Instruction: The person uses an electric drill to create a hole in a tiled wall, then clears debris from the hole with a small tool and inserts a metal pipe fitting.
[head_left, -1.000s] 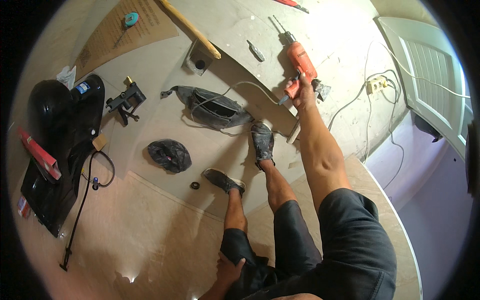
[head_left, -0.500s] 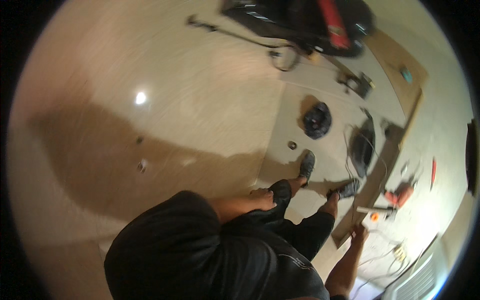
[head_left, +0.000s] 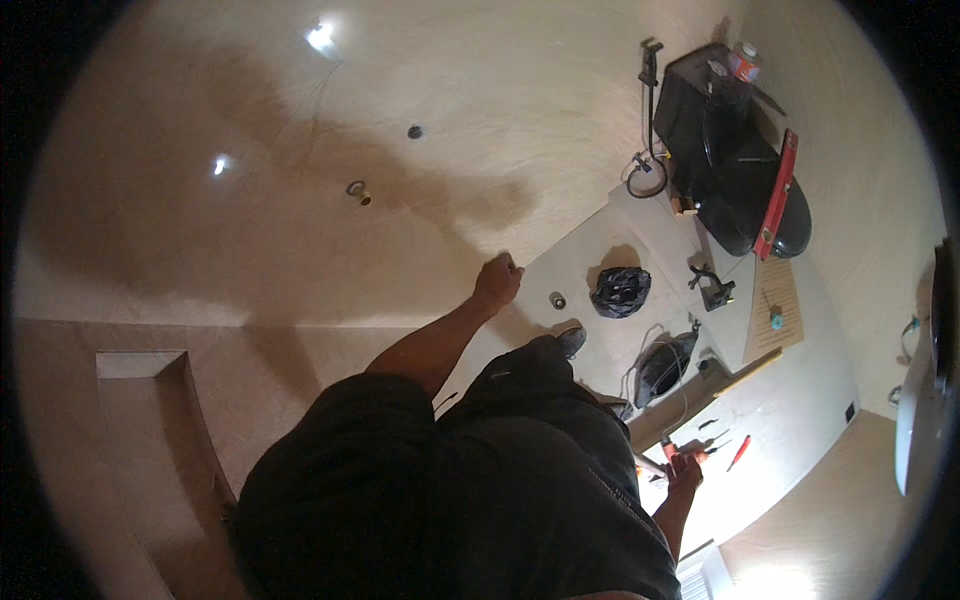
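My right hand [head_left: 683, 472] is closed around a red power drill [head_left: 670, 453] over a brightly lit white surface at the lower right. Part of the drill's body is hidden by the fingers. A slim red tool [head_left: 740, 453] lies a short way to the right of that hand, with small dark pieces near it. My left hand [head_left: 499, 281] is held out beside the beige wall near its lower edge, fingers curled in, and nothing shows in it. Whether it touches the wall I cannot tell.
A black toilet [head_left: 740, 185] carries a red spirit level [head_left: 778, 195] and a bottle [head_left: 744, 62]. On the floor are a black plastic bag [head_left: 621, 292], a small ring [head_left: 558, 300], a dark fitting [head_left: 712, 288], a black pouch [head_left: 666, 368] and cardboard [head_left: 775, 310]. A brass fitting [head_left: 360, 193] juts from the wall.
My right hand has moved from the board's near end onto the drill. The left hand has lifted off my thigh and reached out toward the wall. My view has turned.
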